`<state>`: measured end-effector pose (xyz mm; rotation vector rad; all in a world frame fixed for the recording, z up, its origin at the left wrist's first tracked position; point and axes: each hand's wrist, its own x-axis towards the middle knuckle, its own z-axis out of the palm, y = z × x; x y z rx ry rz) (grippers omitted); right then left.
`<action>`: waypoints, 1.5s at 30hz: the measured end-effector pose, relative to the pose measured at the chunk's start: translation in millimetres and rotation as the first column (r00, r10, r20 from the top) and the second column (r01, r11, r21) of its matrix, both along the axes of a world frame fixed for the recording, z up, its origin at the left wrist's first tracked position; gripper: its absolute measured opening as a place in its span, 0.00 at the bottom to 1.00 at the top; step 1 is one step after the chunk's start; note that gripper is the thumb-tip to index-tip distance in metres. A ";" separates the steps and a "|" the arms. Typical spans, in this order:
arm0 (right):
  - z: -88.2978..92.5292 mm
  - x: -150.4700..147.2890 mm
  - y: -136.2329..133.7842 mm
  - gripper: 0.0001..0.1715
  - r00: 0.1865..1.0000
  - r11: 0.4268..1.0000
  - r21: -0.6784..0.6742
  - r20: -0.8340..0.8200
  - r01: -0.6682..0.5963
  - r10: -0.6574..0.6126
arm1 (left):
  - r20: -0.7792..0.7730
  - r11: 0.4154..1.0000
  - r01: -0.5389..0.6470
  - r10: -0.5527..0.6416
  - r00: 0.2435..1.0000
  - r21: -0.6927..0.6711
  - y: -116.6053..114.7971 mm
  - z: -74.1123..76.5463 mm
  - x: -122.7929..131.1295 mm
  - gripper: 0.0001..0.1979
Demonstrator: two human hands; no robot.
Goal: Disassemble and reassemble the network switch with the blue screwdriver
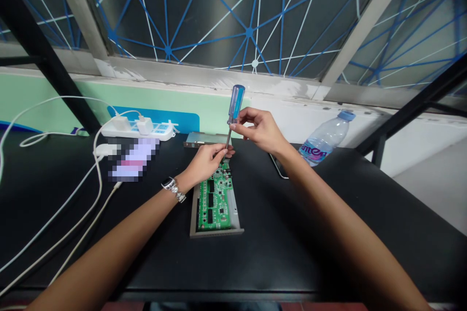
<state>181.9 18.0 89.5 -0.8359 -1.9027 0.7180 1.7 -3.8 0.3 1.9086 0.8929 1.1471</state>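
A screwdriver [237,102] with a clear blue handle stands nearly upright, tip down, over the far end of a green circuit board [226,204]. The board lies in a grey metal case [219,234] on the black table. My right hand [261,129] is closed, pinching the screwdriver where the handle meets the shaft. Lower down, the fingers of my left hand [207,161] close around the shaft near its tip, just above the board. Those fingers hide the tip and whatever it touches. A flat metal cover [204,139] lies behind my left hand.
A power strip [160,129] with plugged-in chargers and a blurred-out phone [135,160] are at the left, with white cables [98,189] trailing forward. To the right lie a dark phone [279,167], partly behind my right forearm, and a tilted water bottle [326,140] by the wall.
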 end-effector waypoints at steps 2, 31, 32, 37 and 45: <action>0.0 -1.7 -1.3 0.15 0.999 0.999 0.018 0.013 0.035 -0.036 | -0.011 1.000 -0.009 0.009 1.000 0.027 -0.8 0.2 0.1 0.14; -6.4 -7.4 -0.5 0.13 0.996 0.996 0.052 -0.060 0.071 -0.068 | -0.183 0.984 -0.070 0.100 0.978 0.163 -6.8 -0.3 0.0 0.12; -6.6 -7.4 -0.2 0.13 0.996 0.997 0.043 -0.071 0.059 -0.056 | -0.223 0.980 -0.081 0.122 0.967 0.182 -7.8 0.4 -0.4 0.12; -1.5 -4.8 -3.0 0.20 0.993 0.989 -0.129 -0.099 -0.078 0.065 | -0.488 0.950 -0.081 0.227 0.843 0.301 -11.1 3.6 -8.9 0.12; 11.2 -3.4 -11.7 0.22 0.986 0.986 -0.142 -0.150 -0.093 0.072 | -0.592 0.963 0.000 0.167 0.789 0.271 -4.7 1.7 -22.4 0.14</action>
